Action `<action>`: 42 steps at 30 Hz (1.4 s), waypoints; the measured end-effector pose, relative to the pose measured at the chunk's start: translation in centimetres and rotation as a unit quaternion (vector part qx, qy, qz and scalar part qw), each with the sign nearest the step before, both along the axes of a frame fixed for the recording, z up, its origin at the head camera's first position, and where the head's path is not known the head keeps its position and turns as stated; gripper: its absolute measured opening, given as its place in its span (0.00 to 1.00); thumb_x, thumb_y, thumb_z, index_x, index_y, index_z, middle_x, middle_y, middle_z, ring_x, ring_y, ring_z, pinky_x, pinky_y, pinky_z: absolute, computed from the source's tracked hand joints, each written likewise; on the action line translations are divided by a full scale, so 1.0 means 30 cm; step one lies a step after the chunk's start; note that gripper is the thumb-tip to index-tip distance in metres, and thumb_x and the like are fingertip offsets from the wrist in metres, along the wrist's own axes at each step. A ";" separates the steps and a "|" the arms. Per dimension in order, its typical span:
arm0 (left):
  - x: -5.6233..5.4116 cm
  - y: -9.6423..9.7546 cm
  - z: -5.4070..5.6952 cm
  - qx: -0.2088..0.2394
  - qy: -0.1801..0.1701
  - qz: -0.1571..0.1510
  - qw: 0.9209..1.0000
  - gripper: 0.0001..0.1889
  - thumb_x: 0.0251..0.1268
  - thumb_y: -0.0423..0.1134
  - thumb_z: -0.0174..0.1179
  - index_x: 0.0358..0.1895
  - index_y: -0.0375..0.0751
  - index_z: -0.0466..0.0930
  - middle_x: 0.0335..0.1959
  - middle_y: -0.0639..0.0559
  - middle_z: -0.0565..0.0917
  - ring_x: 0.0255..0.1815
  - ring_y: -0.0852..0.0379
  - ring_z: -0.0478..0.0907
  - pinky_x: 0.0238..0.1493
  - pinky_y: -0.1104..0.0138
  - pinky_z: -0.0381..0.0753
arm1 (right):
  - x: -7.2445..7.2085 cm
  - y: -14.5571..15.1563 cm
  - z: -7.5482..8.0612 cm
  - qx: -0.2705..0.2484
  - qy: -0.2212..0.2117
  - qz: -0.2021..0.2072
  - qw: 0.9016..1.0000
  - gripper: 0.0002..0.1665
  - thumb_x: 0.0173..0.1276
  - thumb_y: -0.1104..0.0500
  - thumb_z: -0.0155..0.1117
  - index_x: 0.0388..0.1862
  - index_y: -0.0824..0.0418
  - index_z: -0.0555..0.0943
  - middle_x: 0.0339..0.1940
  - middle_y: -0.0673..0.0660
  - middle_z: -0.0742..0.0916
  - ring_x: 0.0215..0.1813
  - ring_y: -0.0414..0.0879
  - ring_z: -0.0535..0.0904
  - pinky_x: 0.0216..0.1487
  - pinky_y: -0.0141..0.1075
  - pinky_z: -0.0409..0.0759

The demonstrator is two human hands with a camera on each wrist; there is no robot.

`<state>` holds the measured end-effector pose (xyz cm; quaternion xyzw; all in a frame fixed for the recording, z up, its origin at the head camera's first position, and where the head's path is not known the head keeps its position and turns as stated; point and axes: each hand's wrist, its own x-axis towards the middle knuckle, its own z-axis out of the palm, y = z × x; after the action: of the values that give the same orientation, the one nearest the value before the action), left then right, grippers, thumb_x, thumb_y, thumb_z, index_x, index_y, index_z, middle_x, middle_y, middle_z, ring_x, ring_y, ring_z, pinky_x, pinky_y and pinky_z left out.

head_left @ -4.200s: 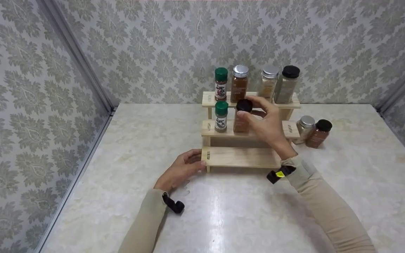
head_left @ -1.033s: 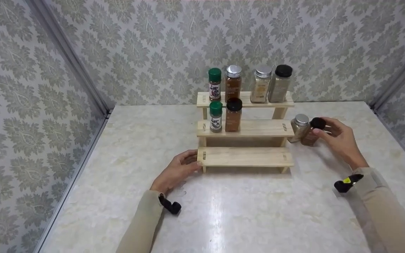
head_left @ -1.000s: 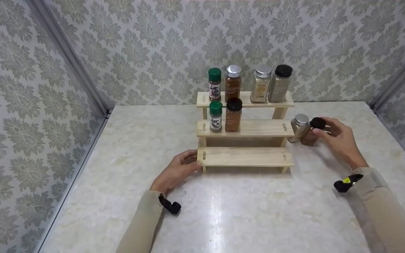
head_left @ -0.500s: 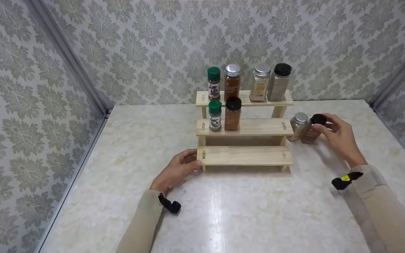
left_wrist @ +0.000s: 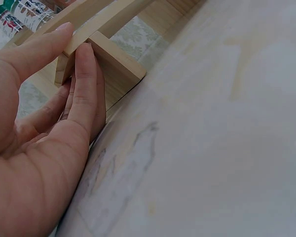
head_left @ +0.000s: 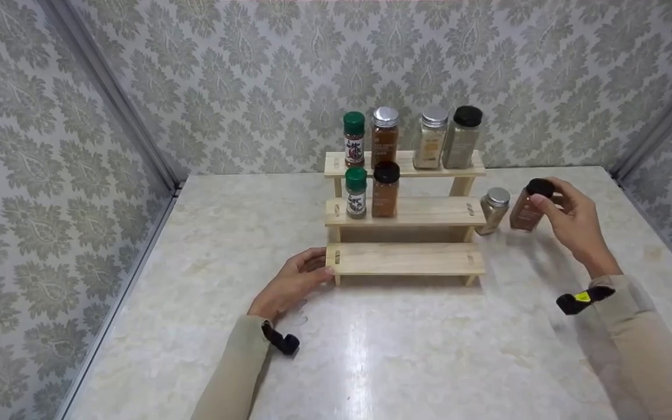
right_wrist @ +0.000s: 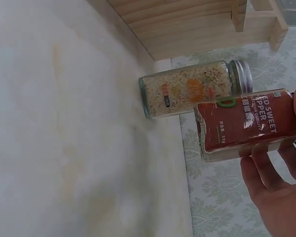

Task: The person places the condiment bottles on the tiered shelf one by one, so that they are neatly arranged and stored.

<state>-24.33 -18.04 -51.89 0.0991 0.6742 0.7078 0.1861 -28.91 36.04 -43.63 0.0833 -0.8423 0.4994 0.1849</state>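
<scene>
A three-tier wooden spice rack (head_left: 406, 259) stands on the table. My left hand (head_left: 290, 284) holds the left end of its lowest shelf; in the left wrist view the thumb lies on the shelf's edge and the fingers (left_wrist: 86, 84) press the leg. On the right, my right hand (head_left: 578, 224) grips a spice jar (head_left: 525, 213) of red powder near its black cap. In the right wrist view this red-labelled jar (right_wrist: 246, 121), with "SWEET" legible, is clear of the table. Beside it stands a silver-capped jar (head_left: 492, 211) of pale seeds, near the rack's right end.
On the top shelf stand a green-capped bottle (head_left: 354, 140), two silver-capped jars (head_left: 385, 137) and a black-capped jar (head_left: 462, 140). The middle shelf bears a green-capped bottle (head_left: 356, 195) and a black-capped jar (head_left: 385, 192). A patterned wall (head_left: 289, 76) rises behind.
My right hand left the black-capped jar on the middle shelf, went right to the red jar on the table and raised it away from the silver-capped one. My left hand stayed at the rack.
</scene>
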 end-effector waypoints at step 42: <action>0.004 0.001 0.003 -0.016 -0.002 0.008 1.000 0.35 0.73 0.38 0.70 0.79 0.38 0.67 0.78 0.41 0.73 0.78 0.45 0.71 0.71 0.58 0.81 | 0.041 -0.455 0.213 -0.051 0.085 0.083 0.992 0.22 0.81 0.65 0.63 0.71 0.60 0.82 0.54 0.41 0.85 0.53 0.41 0.82 0.38 0.24 0.81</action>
<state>-24.22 -18.02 -51.81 0.0897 0.6860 0.6984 0.1834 -27.68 22.38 -37.23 0.1856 -0.7869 0.5468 0.2177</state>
